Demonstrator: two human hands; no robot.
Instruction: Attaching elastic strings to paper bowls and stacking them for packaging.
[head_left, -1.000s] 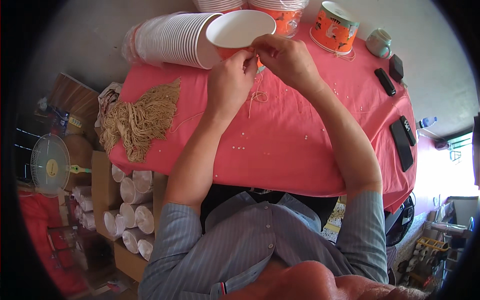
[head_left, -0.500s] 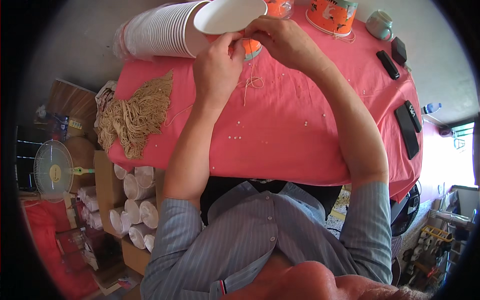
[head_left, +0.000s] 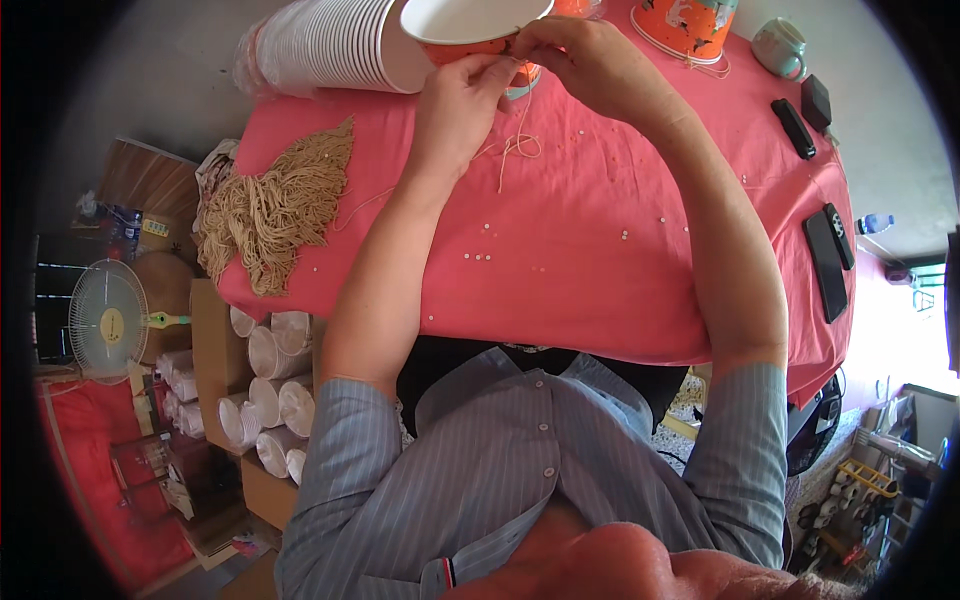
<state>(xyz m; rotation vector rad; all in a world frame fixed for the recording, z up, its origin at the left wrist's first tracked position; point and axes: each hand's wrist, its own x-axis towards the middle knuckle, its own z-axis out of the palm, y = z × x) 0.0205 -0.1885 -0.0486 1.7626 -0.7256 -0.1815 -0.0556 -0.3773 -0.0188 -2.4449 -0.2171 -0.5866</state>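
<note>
An orange patterned paper bucket (head_left: 465, 50) with a white inside stands at the far edge of the pink-covered table, its mouth facing up. At its near side my left hand (head_left: 462, 112) is closed, thumb and fingers pinching a thin tan string (head_left: 521, 146). My right hand (head_left: 592, 66) is bent over beside the rim, its fingertips also pinched on the string, close to the left ones. The string's loose end hangs below the fingers and lies looped on the cloth. The exact grip at the fingertips is partly hidden.
Nested white paper buckets (head_left: 335, 48) in plastic lie at far left, above a heap of tan strings (head_left: 270, 215). A finished-looking orange bucket (head_left: 685, 28), a pale green mug (head_left: 779, 48), and a black phone (head_left: 826, 265) are on the right. Small white dots speckle the cloth (head_left: 560, 290).
The whole view has shifted slightly. Both hands stay at the bucket's rim, the left one moving a little closer to the right. More of the bucket's orange side shows.
</note>
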